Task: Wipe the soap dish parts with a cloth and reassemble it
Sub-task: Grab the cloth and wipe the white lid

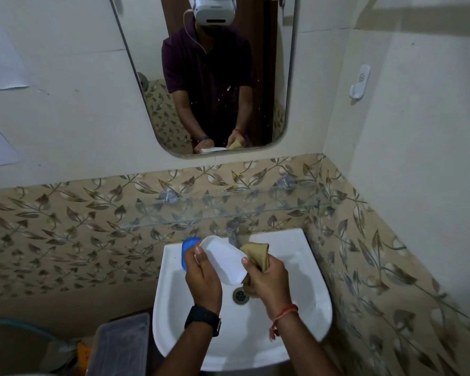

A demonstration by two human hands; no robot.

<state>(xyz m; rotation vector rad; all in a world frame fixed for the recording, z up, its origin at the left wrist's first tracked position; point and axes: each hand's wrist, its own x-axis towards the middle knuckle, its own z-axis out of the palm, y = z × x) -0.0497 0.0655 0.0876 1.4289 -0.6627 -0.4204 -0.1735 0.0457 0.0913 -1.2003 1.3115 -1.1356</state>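
Over the white sink I hold a white oval soap dish tray, tilted, its hollow side facing me. My left hand grips its left edge with the thumb on the rim. My right hand is closed on a bunched tan cloth, and its thumb rests on the tray's right edge. A blue soap dish part lies on the sink's back left corner, partly hidden behind my left hand and the tray.
A tap stands at the sink's back, the drain below my hands. A glass shelf juts out above the sink, under a mirror. A plastic bin sits left of the sink; a wall hook hangs right.
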